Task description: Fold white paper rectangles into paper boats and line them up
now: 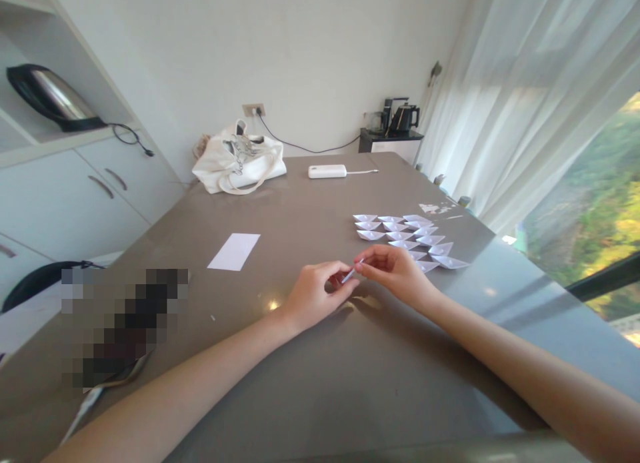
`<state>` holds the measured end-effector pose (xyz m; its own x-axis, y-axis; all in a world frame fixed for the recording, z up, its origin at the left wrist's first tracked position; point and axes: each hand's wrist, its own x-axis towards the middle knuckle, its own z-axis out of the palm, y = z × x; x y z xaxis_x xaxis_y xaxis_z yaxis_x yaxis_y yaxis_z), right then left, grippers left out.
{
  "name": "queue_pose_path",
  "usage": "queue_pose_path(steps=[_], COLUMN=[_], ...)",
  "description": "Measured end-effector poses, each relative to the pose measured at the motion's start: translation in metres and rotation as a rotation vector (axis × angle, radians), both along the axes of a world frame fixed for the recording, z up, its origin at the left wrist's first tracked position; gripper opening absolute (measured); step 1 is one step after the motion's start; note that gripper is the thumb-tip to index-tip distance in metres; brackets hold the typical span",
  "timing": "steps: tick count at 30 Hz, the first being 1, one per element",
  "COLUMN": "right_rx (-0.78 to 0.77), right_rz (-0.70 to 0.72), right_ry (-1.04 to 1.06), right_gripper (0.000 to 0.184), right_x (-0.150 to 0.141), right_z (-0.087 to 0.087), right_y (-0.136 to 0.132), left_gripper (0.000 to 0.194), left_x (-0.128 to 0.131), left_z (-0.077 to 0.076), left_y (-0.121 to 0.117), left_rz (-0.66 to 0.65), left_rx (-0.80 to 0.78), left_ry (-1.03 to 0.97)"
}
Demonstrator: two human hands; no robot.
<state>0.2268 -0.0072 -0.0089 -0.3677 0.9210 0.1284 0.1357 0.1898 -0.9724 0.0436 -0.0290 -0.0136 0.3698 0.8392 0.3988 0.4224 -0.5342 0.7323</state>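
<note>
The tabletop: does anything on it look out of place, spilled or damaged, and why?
White scraps lie scattered beyond the paper boats, like litter beside otherwise orderly rows; nothing looks clearly spilled or damaged.

Bright daylight from the right; shadows, glare, wide-angle edge distortion.

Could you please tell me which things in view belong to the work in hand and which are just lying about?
Work: held paper, paper boats, probably the white sheet.
Lying about: bag, power bank, steel kettle, black kettle.

Worn on the head, the camera looks forward and down.
</note>
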Motion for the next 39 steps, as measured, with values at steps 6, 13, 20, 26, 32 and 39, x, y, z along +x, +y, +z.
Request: queue_pose_path(steps=[6, 13, 20, 26, 32, 39], right_rx=[0.103, 0.229, 0.329, 0.417, 0.369, 0.311], right_rz=[0.026, -0.006, -0.025, -0.116, -0.144, -0.099], right_ry=[-0.094, -0.163, -0.208, -0.324, -0.469, -0.310], right_gripper=[0.022, 0.017, 0.016, 0.016, 0.020, 0.009], right_x=[0.000, -0.002, -0.004, -0.005, -0.007, -0.006], right_z=[0.001, 0.001, 0.001, 0.001, -0.002, -0.001], right_y=[-0.002, -0.007, -0.011, -0.016, -0.021, -0.019], left_gripper=[0.024, 0.028, 0.031, 0.034, 0.038, 0.032], left_x=[0.001, 0.002, 0.005, 0.008, 0.007, 0.008], left_z=[-0.008, -0.013, -0.013, -0.009, -0.013, -0.013], left_y=[0.006, 0.010, 0.009, 0.005, 0.006, 0.009], left_rz=[-0.042, -0.109, -0.076, -0.065, -0.099, -0.094], left_rx=[-0.330, -0.506, -0.505, -0.521, -0.586, -0.681], left_ry=[-0.233, -0.434, -0.438, -0.438, -0.484, -0.654])
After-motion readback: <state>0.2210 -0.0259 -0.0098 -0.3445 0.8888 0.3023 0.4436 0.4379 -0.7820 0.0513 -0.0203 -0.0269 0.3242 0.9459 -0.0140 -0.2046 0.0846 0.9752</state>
